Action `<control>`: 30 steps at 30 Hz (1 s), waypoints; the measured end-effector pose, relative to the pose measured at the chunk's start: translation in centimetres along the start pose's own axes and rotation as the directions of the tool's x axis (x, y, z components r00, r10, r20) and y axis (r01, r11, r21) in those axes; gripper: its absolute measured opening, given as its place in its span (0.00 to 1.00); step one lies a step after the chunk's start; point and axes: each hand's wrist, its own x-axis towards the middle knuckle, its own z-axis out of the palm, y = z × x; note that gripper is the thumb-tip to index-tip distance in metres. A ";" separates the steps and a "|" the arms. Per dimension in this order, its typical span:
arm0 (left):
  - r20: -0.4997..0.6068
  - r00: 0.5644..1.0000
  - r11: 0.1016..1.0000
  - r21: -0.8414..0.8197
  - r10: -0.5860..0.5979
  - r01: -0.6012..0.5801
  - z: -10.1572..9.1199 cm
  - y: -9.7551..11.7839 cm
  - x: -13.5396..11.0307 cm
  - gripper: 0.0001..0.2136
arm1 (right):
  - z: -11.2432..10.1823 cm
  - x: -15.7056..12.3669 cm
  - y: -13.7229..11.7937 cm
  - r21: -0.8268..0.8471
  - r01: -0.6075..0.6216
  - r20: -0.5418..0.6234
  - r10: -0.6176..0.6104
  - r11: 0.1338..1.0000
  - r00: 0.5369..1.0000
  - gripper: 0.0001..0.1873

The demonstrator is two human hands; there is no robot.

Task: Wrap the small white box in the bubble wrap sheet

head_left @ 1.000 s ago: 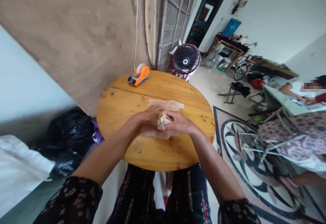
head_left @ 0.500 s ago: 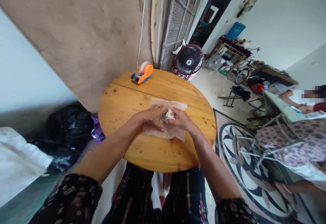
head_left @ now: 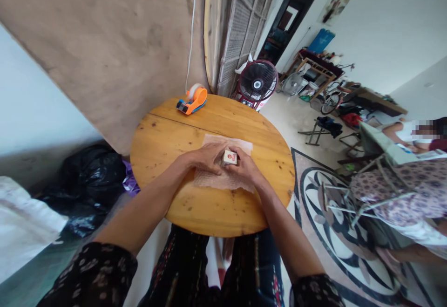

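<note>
A small whitish box with red print [head_left: 230, 157] stands over a sheet of pinkish bubble wrap [head_left: 223, 182] on the round wooden table. My right hand [head_left: 245, 165] grips the box from its right side, thumb and fingers bent about it. Close on the left, my left hand [head_left: 207, 156] lies over the wrap with thumb and fingers apart. Its fingertips come near the box's left side; whether they touch it I cannot tell.
An orange and blue tape dispenser [head_left: 193, 99] sits at the table's [head_left: 209, 211] far edge. A fan [head_left: 258, 83] stands behind it. Black plastic bags [head_left: 92, 181] lie to the left. Another person [head_left: 401, 132] sits at a table on the right.
The box has turned so its printed face shows more squarely. My left hand's fingers have drawn in toward it. The view has shifted slightly.
</note>
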 end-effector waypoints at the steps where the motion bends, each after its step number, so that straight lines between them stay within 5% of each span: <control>1: -0.001 1.000 1.000 -0.006 -0.012 0.012 0.0 0.0 0.0 0.38 | 0.1 0.1 0.4 0.016 0.006 -0.006 -0.006 1.000 1.000 0.32; 9: -0.029 0.999 0.995 -0.091 0.044 -0.046 0.1 -0.6 0.1 0.39 | 0.6 0.9 1.5 -0.058 0.053 -0.076 -0.057 0.997 0.995 0.29; 14: -0.042 0.998 0.995 -0.092 0.037 -0.041 0.2 -0.8 0.3 0.39 | 0.3 0.4 1.2 -0.068 0.077 -0.075 -0.082 0.995 0.994 0.37; 19: -0.025 0.998 0.995 -0.087 0.051 -0.053 0.1 -0.6 0.2 0.39 | 0.0 0.0 1.7 0.120 0.135 -0.052 -0.129 0.984 0.990 0.30; 24: 0.030 0.999 1.000 -0.003 -0.031 0.031 0.2 -0.7 0.1 0.47 | -0.2 0.0 1.5 0.079 0.180 -0.060 -0.175 0.981 0.983 0.27; 30: 0.019 1.000 1.000 0.007 -0.007 0.007 0.2 -0.8 0.1 0.46 | -0.1 -0.4 1.2 0.033 0.147 -0.079 -0.144 0.989 0.986 0.34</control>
